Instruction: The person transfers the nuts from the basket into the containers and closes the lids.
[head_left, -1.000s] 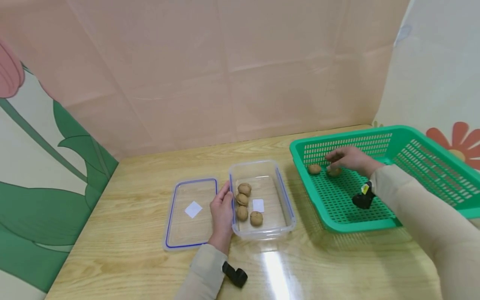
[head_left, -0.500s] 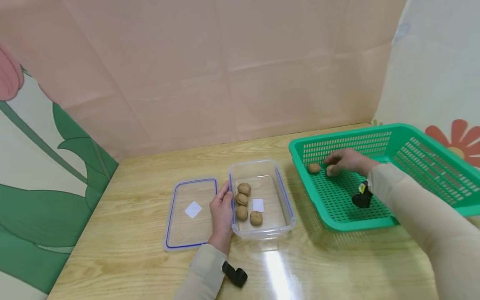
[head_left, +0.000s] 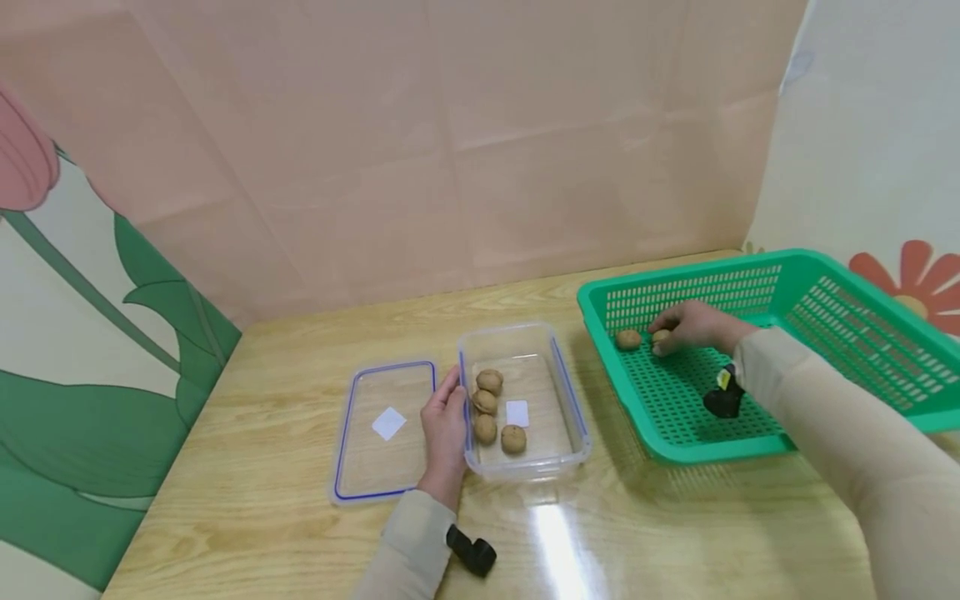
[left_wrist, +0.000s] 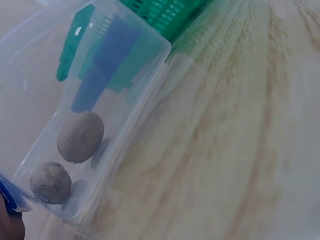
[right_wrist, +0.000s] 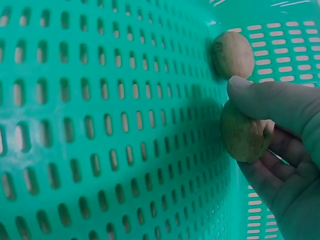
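My right hand (head_left: 696,327) is inside the green basket (head_left: 720,451), pinching a walnut (right_wrist: 246,132) between thumb and fingers. Just beside it, near the basket's left wall, lies another walnut (head_left: 628,339), also seen in the right wrist view. My left hand (head_left: 444,429) rests with fairly straight fingers against the left side of a clear plastic container (head_left: 551,454). Several walnuts (head_left: 513,439) sit inside this container, most along its left wall; two of them show through the plastic in the left wrist view. A white square (head_left: 517,413) is visible at the container's bottom.
A clear lid (head_left: 360,450) with a blue seal lies flat left of the container, a white square (head_left: 388,423) on it. All stand on a wooden table (head_left: 247,467). A pink-covered wall (head_left: 450,167) rises behind, and painted flower panels flank both sides.
My right hand has lowered slightly and its fingers have closed around the walnut. The left hand and the container keep their places.
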